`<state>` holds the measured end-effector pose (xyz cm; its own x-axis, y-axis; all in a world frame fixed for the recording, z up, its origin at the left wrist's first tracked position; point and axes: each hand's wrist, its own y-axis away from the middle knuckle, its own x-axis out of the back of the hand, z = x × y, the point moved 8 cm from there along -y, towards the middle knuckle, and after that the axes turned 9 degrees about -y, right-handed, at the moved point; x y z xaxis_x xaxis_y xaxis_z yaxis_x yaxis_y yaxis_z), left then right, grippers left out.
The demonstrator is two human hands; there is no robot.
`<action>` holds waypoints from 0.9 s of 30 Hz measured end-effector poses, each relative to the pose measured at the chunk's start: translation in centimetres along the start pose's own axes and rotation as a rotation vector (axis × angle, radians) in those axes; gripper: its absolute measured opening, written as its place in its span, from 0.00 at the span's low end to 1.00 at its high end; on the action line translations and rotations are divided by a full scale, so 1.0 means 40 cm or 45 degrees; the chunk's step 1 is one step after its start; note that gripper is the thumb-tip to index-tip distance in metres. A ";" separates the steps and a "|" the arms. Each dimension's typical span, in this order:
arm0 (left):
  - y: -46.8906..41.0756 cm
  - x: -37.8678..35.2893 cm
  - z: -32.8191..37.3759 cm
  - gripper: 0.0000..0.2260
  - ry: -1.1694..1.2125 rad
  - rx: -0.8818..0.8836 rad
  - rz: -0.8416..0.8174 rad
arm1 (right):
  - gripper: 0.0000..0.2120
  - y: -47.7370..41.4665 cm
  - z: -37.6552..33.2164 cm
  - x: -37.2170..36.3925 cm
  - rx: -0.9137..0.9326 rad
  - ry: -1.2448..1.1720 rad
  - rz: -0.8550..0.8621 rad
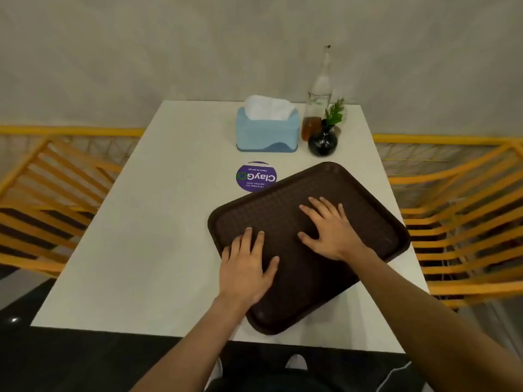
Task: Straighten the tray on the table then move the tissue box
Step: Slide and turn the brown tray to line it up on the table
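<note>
Straightening step: left hand [247, 265], right hand [329, 229] flat, fingers spread on skewed brown tray [285, 212] (tissue box [267, 130] untouched, far edge); next, rotate square to table [141, 222] edges.

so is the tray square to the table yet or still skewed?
Still skewed. The tray sits rotated, its edges diagonal to the table edges; both hands, left hand and right hand, lie flat on it.
</note>
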<state>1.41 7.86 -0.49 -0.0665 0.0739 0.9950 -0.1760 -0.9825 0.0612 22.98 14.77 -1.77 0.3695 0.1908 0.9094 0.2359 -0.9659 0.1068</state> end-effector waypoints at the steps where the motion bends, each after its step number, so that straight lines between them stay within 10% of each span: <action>1: 0.005 -0.008 0.008 0.33 0.004 0.026 -0.037 | 0.37 0.002 0.002 -0.004 0.018 -0.006 -0.019; 27: 0.066 0.007 -0.187 0.32 -0.108 0.328 -0.076 | 0.39 0.011 -0.250 -0.136 -0.280 0.123 -0.011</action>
<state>-6.44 6.58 -0.62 0.0208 0.1290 0.9914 0.0791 -0.9888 0.1270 12.09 11.55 -2.64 0.2782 0.1920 0.9411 0.0337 -0.9812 0.1902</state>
